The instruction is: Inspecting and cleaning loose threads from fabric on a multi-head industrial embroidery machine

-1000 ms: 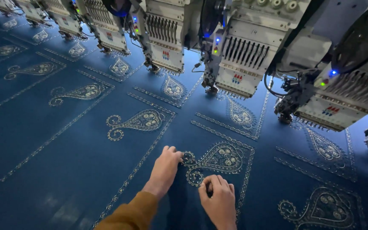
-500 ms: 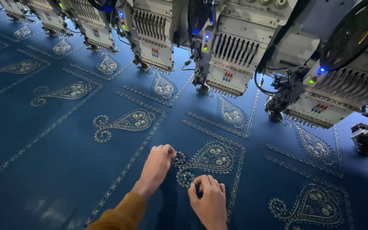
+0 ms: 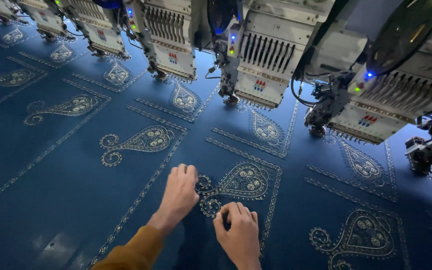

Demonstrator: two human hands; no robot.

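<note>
Fingers of the left hand (image 3: 178, 191) lie together on blue fabric (image 3: 66, 165); right hand (image 3: 238, 232) pinches the paisley motif (image 3: 236, 182).

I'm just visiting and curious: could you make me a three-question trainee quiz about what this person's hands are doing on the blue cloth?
1. True or false: both hands rest on the blue fabric.
2. Which embroidered motif lies between the hands? A) the paisley motif nearest the person B) one at the far left edge C) none
3. What hangs above the cloth in a row?

Key
1. True: the left hand lies flat, and the right hand has its fingers curled at the motif's curled tail.
2. A
3. Embroidery machine heads, with small lit lamps.
</note>
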